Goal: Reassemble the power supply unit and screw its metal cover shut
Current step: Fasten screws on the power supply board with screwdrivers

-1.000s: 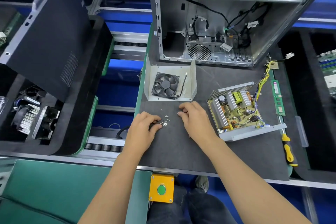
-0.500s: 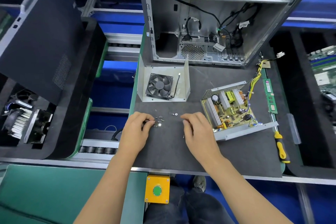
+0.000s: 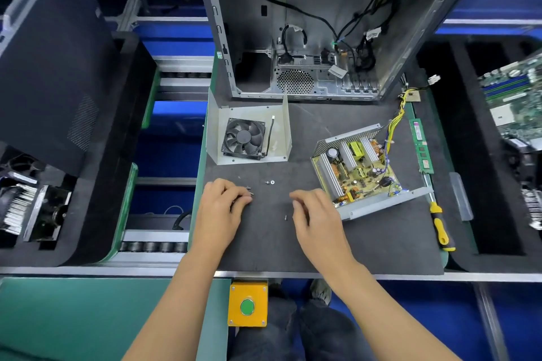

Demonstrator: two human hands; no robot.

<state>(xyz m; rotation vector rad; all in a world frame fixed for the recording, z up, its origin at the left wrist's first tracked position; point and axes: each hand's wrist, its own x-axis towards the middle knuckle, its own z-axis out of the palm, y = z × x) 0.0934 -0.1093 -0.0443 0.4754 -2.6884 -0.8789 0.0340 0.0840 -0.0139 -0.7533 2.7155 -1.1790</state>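
A person's two hands rest on a dark work mat [image 3: 366, 243] among loose screws [image 3: 269, 182]. The left hand [image 3: 218, 208], fingers curled, pinches small screws at its fingertips; the right hand [image 3: 318, 220] lies palm down with loosely curled fingers, and whether it holds anything cannot be told, though one screw [image 3: 286, 217] lies just beside it. The opened power supply [image 3: 356, 168], its circuit board exposed, sits to the right of the hands, trailing yellow wires [image 3: 396, 123]. Its metal cover [image 3: 278, 138], with a black fan [image 3: 243, 138] inside, lies apart, above the left hand. A yellow-handled screwdriver [image 3: 440, 226] and a green memory stick [image 3: 421, 145] lie at the mat's right edge; the stick's label is too small to read. An empty computer case [image 3: 322, 23] stands behind.
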